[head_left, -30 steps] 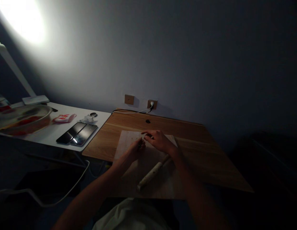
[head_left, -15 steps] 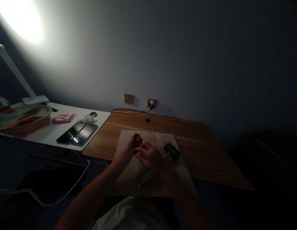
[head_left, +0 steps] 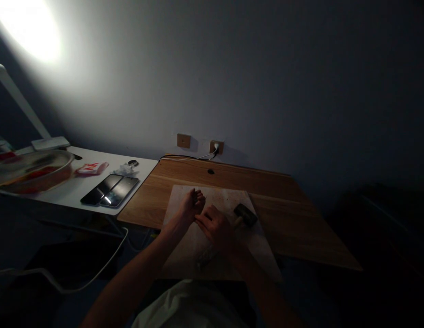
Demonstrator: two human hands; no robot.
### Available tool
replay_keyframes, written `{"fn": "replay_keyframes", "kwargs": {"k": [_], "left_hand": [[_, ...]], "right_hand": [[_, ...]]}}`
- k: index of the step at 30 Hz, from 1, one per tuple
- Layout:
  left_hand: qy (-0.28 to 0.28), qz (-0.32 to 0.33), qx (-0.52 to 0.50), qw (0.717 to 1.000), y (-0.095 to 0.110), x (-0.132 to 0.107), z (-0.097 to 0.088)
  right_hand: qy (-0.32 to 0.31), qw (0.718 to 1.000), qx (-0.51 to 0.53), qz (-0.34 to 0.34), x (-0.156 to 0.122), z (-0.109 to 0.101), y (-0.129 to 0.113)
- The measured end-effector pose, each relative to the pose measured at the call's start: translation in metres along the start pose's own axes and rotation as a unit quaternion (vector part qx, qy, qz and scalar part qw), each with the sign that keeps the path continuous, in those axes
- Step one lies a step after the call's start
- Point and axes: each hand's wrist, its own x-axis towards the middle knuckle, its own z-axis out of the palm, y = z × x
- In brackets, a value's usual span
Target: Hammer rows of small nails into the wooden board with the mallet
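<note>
The curled left hand [head_left: 193,205] hides any hold; the half-open right hand [head_left: 213,225] grips nothing visible, just beside a black-headed mallet [head_left: 245,215] on a pale board [head_left: 225,200].

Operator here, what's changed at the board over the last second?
The right hand moved from the board's far side toward the person and now lies over the handle of the mallet, whose dark head is uncovered. The left hand shifted slightly farther up the board. Nothing was visibly taken up or let go. The mallet, board and two phones stayed put.

Dark-headed mallet [head_left: 245,215], lying flat
</note>
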Motion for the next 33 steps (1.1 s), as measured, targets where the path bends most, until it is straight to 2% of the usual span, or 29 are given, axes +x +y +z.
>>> {"fn": "replay_keyframes", "kwargs": {"k": [5,9,13,15,18,20,21,23,26,27,28,29,30,31,33], "left_hand": [[0.003,-0.001,-0.034,0.999,-0.005,-0.003,0.008],[0.005,0.000,-0.026,1.000,-0.008,-0.005,0.008],[0.007,-0.001,0.051,0.999,-0.005,-0.004,-0.001],[0.006,0.007,0.124,0.992,-0.005,-0.002,-0.007],[-0.005,0.021,0.281,0.960,-0.007,0.002,-0.015],[-0.018,0.063,0.426,0.902,-0.009,0.004,-0.018],[-0.029,0.098,0.508,0.856,-0.009,0.005,-0.019],[-0.050,0.169,0.666,0.725,-0.009,0.005,-0.019],[-0.064,0.222,0.833,0.502,-0.009,0.003,-0.019],[-0.063,0.232,0.865,0.440,-0.009,0.002,-0.019],[-0.061,0.239,0.887,0.391,-0.010,0.001,-0.019],[-0.062,0.244,0.899,0.359,-0.011,0.001,-0.020],[-0.068,0.248,0.902,0.347,-0.012,0.000,-0.022],[-0.077,0.256,0.895,0.357,-0.014,0.000,-0.024],[-0.108,0.285,0.854,0.421,-0.016,0.000,-0.027]], "right_hand": [[0.003,1.000,-0.022,-0.012,-0.009,0.004,-0.001],[0.046,0.998,0.003,0.033,-0.030,-0.004,0.005],[0.115,0.987,0.020,0.109,-0.075,-0.031,0.019],[0.115,0.983,0.005,0.144,-0.102,-0.051,0.023],[0.134,0.971,-0.030,0.196,-0.140,-0.083,0.023],[0.138,0.964,-0.053,0.223,-0.161,-0.100,0.019],[0.139,0.960,-0.068,0.235,-0.170,-0.107,0.017],[0.145,0.954,-0.090,0.247,-0.185,-0.116,0.013],[0.142,0.952,-0.100,0.254,-0.201,-0.120,0.010],[0.140,0.952,-0.100,0.255,-0.206,-0.119,0.009],[0.139,0.951,-0.100,0.259,-0.212,-0.118,0.008],[0.136,0.949,-0.099,0.266,-0.218,-0.116,0.008],[0.136,0.946,-0.100,0.275,-0.225,-0.114,0.008],[0.134,0.943,-0.101,0.287,-0.234,-0.111,0.008],[0.130,0.937,-0.102,0.307,-0.254,-0.106,0.010]]}}
